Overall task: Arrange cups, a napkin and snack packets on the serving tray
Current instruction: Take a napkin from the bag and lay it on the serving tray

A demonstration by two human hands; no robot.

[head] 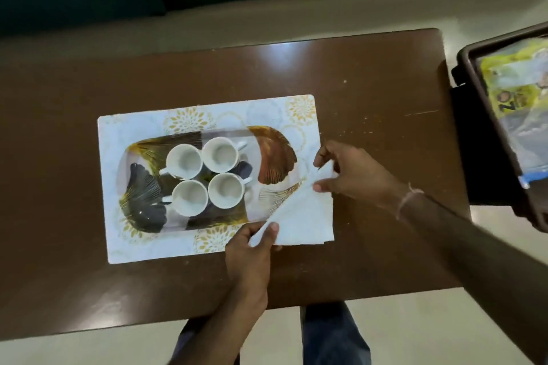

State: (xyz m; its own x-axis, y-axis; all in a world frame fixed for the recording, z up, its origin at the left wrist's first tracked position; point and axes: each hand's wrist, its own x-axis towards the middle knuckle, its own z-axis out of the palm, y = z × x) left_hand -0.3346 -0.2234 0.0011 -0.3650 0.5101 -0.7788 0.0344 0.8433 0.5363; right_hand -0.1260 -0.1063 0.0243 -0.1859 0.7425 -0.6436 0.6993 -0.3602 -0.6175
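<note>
A serving tray [275,157] with a leaf pattern lies on a white floral placemat [133,133] on the brown table. Several white cups [184,161] stand close together in the tray's middle. A white napkin [305,219] lies over the tray's right front corner, folded along a diagonal. My left hand [252,243] pinches its near left corner. My right hand [353,175] pinches its far corner. Snack packets [513,89], yellow and clear, lie in a dark brown bin at the right edge.
The brown table [370,83] has bare surface around the placemat. The dark bin [471,74] stands off the table's right end. Pale floor and my legs [335,335] show below the near table edge.
</note>
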